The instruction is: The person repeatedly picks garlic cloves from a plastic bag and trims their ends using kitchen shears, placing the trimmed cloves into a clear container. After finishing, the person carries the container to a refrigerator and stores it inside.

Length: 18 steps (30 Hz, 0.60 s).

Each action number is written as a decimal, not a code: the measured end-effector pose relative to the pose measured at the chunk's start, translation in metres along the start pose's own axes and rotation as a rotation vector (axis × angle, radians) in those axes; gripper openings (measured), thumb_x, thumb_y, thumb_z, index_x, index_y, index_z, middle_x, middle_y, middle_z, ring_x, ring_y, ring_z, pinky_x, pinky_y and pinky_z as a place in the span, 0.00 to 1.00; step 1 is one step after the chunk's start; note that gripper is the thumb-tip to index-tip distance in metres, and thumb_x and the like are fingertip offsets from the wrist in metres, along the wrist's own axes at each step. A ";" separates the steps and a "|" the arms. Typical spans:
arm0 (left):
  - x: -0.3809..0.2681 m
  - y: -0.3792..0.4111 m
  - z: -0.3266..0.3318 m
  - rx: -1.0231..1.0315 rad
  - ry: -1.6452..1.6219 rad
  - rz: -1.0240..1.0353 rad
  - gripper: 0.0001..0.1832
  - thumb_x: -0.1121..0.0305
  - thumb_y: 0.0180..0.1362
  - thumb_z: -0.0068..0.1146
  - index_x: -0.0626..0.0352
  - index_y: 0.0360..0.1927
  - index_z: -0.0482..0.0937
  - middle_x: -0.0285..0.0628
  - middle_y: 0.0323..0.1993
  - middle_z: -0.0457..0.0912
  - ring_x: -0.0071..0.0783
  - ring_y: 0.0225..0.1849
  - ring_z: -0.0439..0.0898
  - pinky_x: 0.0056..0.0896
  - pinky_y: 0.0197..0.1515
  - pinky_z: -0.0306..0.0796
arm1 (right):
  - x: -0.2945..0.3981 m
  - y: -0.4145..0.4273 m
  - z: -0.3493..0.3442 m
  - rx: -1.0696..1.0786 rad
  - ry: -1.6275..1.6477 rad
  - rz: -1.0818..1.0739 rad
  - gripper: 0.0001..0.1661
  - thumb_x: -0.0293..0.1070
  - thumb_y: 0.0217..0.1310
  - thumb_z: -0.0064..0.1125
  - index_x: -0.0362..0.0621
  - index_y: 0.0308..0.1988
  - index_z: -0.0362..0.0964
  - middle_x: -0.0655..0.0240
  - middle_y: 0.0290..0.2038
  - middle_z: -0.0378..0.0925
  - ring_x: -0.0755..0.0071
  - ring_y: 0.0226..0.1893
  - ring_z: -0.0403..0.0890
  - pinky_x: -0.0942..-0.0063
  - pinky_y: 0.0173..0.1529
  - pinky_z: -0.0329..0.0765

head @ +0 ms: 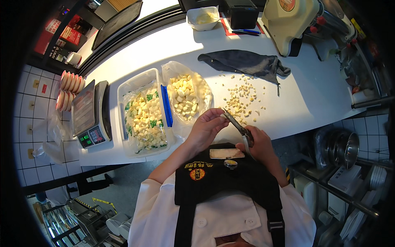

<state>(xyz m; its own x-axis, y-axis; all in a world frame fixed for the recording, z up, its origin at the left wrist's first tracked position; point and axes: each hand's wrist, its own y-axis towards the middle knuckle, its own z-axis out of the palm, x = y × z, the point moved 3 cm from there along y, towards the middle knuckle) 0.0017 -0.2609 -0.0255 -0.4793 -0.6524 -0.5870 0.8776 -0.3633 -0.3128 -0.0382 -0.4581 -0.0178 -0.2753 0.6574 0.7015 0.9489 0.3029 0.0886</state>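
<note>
My left hand (207,123) pinches a pale garlic clove (222,115), mostly hidden by the fingertips. In my right hand (259,142) is a pair of metal scissors (235,123), its blade tips right beside the clove. Beyond the hands, small cut garlic ends (237,103) lie scattered on the white worktop (311,102). Left of them, a clear plastic bag (203,88) stands open with peeled garlic cloves (186,95) inside. Next to it is a clear plastic tub (119,92) with a blue clip (166,106) on its side; it holds a printed bag of cloves (143,114).
A digital scale (106,114) stands left of the tub, near stacked red-and-white rolls (69,89). Behind the scraps lies a dark cloth (243,63). Farther back are a white bowl (192,20), a black device (242,14) and a cream machine (287,26). Another person's leg (95,184) shows at lower left.
</note>
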 end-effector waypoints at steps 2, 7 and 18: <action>0.001 0.001 0.001 -0.033 0.016 -0.022 0.09 0.79 0.59 0.51 0.62 0.43 0.73 0.39 0.40 0.78 0.27 0.43 0.78 0.25 0.51 0.73 | -0.002 -0.001 0.001 0.001 0.017 0.009 0.34 0.53 0.42 0.70 0.43 0.43 0.68 0.63 0.29 0.75 0.56 0.27 0.77 0.64 0.33 0.72; 0.004 0.004 0.001 -0.063 0.071 -0.056 0.09 0.79 0.59 0.52 0.62 0.44 0.73 0.40 0.40 0.78 0.28 0.43 0.78 0.27 0.51 0.73 | -0.007 -0.004 0.003 0.019 0.063 0.060 0.32 0.54 0.43 0.69 0.42 0.41 0.69 0.60 0.27 0.76 0.52 0.27 0.78 0.62 0.31 0.74; -0.044 -0.015 0.011 -0.119 0.508 0.320 0.11 0.72 0.61 0.53 0.63 0.46 0.73 0.38 0.32 0.78 0.24 0.34 0.78 0.23 0.38 0.71 | -0.019 -0.013 -0.001 0.010 -0.024 0.263 0.29 0.54 0.45 0.68 0.45 0.40 0.71 0.59 0.27 0.78 0.52 0.29 0.80 0.62 0.32 0.75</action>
<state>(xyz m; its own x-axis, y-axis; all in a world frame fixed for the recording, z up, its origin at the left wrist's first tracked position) 0.0093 -0.2340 0.0126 -0.1532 -0.3071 -0.9393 0.9863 -0.1062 -0.1261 -0.0456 -0.4754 -0.0314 -0.0228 0.7303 0.6827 0.9869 0.1257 -0.1015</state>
